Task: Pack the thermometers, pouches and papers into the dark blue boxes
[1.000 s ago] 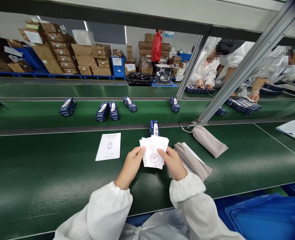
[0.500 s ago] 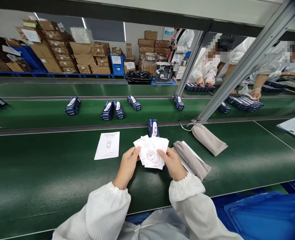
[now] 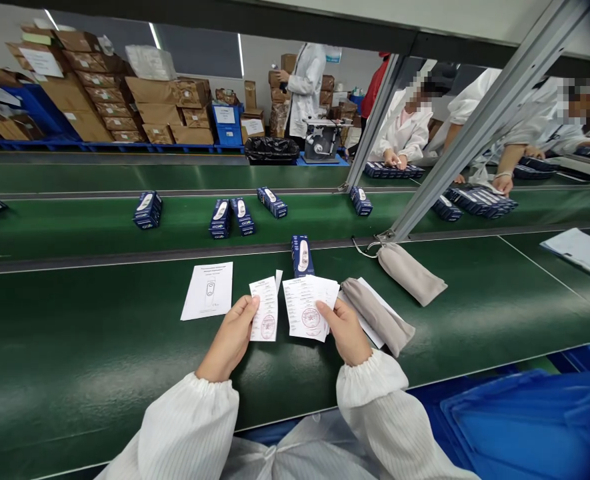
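Note:
My left hand pinches a small white slip with a red round stamp; a second edge of paper sticks up behind it. In my right hand is a fanned stack of similar stamped slips, gripped under the thumb. A gap separates the two. Just beyond the slips stands a blue printed box. A white leaflet with a device drawing lies to the left. Right of my right hand, a grey pouch rests on white paper, and a second grey drawstring pouch lies farther right.
Several blue boxes sit on the green belt ahead. A slanted metal post rises at the right, near a clipboard with paper. Co-workers' hands handle boxes across the line. Blue crates are at lower right.
My left hand has moved left with a slip, apart from the stack in my right hand. In the background, a person in a white coat has moved left and someone in red has appeared.

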The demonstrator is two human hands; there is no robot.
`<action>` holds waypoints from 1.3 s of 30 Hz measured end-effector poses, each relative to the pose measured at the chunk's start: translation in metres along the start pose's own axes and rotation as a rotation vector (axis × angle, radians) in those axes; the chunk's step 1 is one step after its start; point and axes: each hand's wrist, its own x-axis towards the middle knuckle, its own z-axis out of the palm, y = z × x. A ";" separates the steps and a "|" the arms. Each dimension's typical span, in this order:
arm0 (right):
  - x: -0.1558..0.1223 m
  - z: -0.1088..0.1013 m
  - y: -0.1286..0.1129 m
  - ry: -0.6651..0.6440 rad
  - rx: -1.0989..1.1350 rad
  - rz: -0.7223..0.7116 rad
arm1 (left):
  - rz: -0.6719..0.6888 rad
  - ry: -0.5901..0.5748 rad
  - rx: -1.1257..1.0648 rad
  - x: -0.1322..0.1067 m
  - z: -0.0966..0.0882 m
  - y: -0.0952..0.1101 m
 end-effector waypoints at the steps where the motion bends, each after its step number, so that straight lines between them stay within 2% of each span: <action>1: -0.001 0.000 0.001 0.008 -0.008 0.001 | -0.012 -0.029 -0.009 -0.001 0.002 -0.001; 3: -0.002 0.001 0.003 0.021 -0.047 -0.004 | -0.018 -0.052 -0.032 -0.002 0.007 -0.005; 6: -0.003 0.000 0.006 0.035 -0.104 -0.020 | 0.018 0.014 0.017 -0.002 0.009 -0.009; 9: -0.003 -0.003 0.007 0.047 -0.094 -0.022 | 0.122 0.093 0.212 -0.003 0.002 -0.011; 12: -0.004 -0.003 0.004 0.032 -0.018 0.008 | 0.281 0.137 0.476 -0.008 -0.005 -0.010; 15: -0.005 0.004 0.001 -0.014 0.045 0.047 | 0.360 0.155 0.632 -0.013 -0.002 -0.007; 17: -0.005 0.011 0.001 -0.038 0.041 0.047 | 0.326 0.112 0.575 -0.014 0.004 -0.005; 20: -0.005 0.022 0.004 -0.065 0.016 0.024 | 0.231 0.042 0.373 -0.011 0.013 -0.005; 23: -0.005 0.027 0.008 -0.092 -0.001 0.008 | 0.205 0.087 0.313 -0.006 0.015 -0.008; 28: -0.003 0.029 0.010 -0.062 -0.045 0.009 | 0.251 0.198 0.458 -0.004 0.004 -0.010; 35: 0.001 0.043 0.011 -0.111 -0.022 0.050 | 0.218 0.097 0.404 -0.009 -0.010 -0.004; 39: 0.003 0.052 0.010 -0.173 0.015 0.089 | 0.179 0.110 0.294 -0.009 -0.019 -0.002</action>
